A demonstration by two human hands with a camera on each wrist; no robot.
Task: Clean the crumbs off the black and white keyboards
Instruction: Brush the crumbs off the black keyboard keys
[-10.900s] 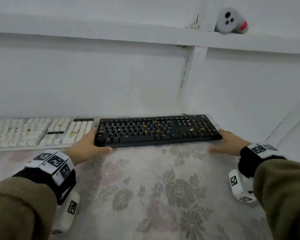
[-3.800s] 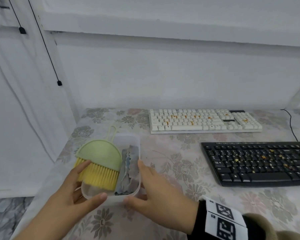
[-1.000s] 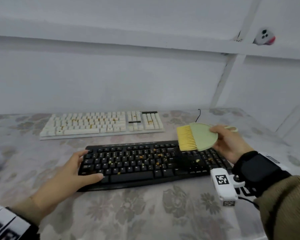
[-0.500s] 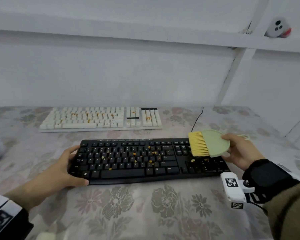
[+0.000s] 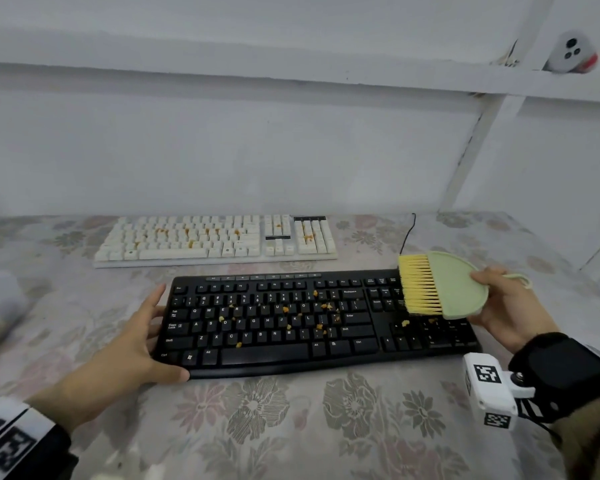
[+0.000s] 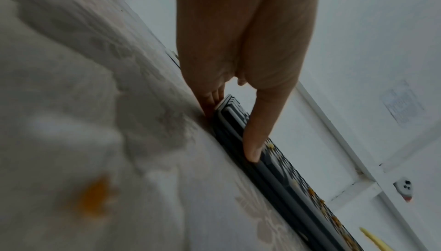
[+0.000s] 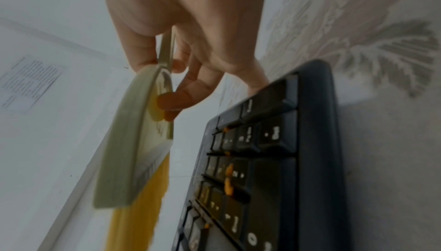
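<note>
Head view: the left hand (image 5: 125, 344) lies with straight fingers against the left end of the black keyboard (image 5: 312, 323) at frame centre; the right hand (image 5: 510, 306) pinches a green brush (image 5: 444, 285) over its right end. The white keyboard (image 5: 215, 240) sits above it, and crumbs (image 5: 284, 309) dot both.

Left wrist view: the thumb (image 6: 257, 127) rests on the keyboard's front edge.

Right wrist view: fingertips (image 7: 171, 100) press the brush's underside, its bristles (image 7: 140, 208) hanging clear of the keys.

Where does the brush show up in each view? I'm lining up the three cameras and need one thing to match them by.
Head: the brush is at right, held by the right hand over the black keyboard's right end.
Left wrist: only a sliver of yellow bristles at the bottom right corner.
Right wrist: left of centre, edge-on, bristles pointing down.
Shared landmark: the black keyboard with orange crumbs shows in all three.
</note>
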